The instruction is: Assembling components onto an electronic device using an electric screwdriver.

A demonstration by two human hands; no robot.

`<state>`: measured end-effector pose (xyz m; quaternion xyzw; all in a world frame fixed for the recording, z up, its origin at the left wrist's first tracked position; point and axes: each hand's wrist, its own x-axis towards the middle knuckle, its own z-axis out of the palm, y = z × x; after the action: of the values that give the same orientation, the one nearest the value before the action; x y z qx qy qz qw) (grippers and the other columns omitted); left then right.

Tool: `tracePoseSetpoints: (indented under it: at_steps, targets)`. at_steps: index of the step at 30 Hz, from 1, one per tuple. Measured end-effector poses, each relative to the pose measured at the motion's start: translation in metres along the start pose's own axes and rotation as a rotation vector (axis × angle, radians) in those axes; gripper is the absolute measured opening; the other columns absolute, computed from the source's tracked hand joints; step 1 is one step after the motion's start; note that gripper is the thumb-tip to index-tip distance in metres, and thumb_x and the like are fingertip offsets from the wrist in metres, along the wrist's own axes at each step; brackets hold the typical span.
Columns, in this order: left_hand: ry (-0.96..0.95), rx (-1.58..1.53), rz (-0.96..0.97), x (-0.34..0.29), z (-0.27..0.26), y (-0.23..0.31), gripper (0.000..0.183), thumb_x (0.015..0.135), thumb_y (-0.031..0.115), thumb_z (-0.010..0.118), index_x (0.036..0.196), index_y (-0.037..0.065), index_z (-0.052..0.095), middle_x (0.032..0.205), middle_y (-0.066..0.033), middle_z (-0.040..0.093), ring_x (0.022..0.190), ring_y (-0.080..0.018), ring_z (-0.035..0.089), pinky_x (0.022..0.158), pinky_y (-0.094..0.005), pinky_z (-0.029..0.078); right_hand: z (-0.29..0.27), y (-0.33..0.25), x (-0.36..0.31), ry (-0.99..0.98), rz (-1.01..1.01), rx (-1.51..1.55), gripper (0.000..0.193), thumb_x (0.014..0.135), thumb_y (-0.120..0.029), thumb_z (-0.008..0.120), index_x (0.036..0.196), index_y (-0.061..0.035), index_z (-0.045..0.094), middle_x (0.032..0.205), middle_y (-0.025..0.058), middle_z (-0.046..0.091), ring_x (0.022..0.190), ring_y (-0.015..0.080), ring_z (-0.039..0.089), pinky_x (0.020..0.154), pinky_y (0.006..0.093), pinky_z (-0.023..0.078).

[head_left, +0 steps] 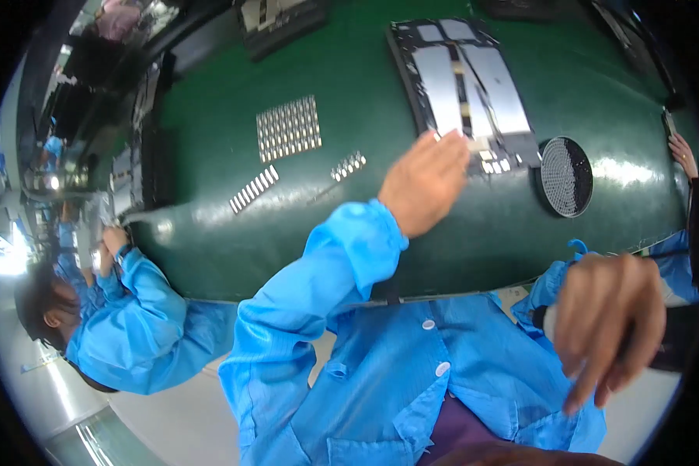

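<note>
My left hand point(427, 186) reaches over the green table. Its fingers are close together, with the tips at the lower edge of a flat black-framed device point(435, 89) with silver panels and a dark strip down its middle. A small pale bit shows at the fingertips; I cannot make out what they hold. Small white and silver pieces point(495, 165) sit at the device's near end. My right hand point(613, 318) is raised close to the camera at the lower right, off the table, its fingers bent and smeared by motion. Whether it holds anything cannot be told.
A round dish point(567, 177) of tiny grey pieces stands right of the device. To the left lie a grid of small parts point(289, 128), a row of white strips point(254, 189) and a small cluster point(349, 166). A co-worker point(144, 326) sits left; another person's hand point(683, 154) shows right.
</note>
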<state>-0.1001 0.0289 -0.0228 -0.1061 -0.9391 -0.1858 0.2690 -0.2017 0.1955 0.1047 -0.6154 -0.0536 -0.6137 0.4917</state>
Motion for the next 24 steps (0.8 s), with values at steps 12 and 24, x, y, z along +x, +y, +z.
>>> tracePoseSetpoints:
  at_steps: [12,24]
  targets:
    - [-0.066,0.494,-0.5,0.098,-0.017,-0.186,0.017,0.073,0.006,0.062,0.089,0.001,0.061,0.103,-0.0159,0.057,0.096,-0.0334,0.058,0.082,-0.0401,0.049,-0.034,0.034,-0.05,1.012,0.168,-0.432,0.079,0.068,-0.011,0.08,0.128,-0.0009,0.03,0.081,0.014,0.057,0.057,0.0174,0.059,0.052,0.0283,0.05]
    - [-0.407,0.814,-0.808,0.042,-0.133,-0.267,0.046,0.06,0.006,0.062,0.105,-0.001,0.054,0.113,-0.0229,0.057,0.105,-0.0373,0.055,0.088,-0.0422,0.048,-0.04,0.027,-0.046,0.962,0.151,-0.754,0.039,0.073,-0.013,0.077,0.102,0.0009,0.055,0.075,0.0033,0.06,0.062,0.0059,0.049,0.054,0.0219,0.038]
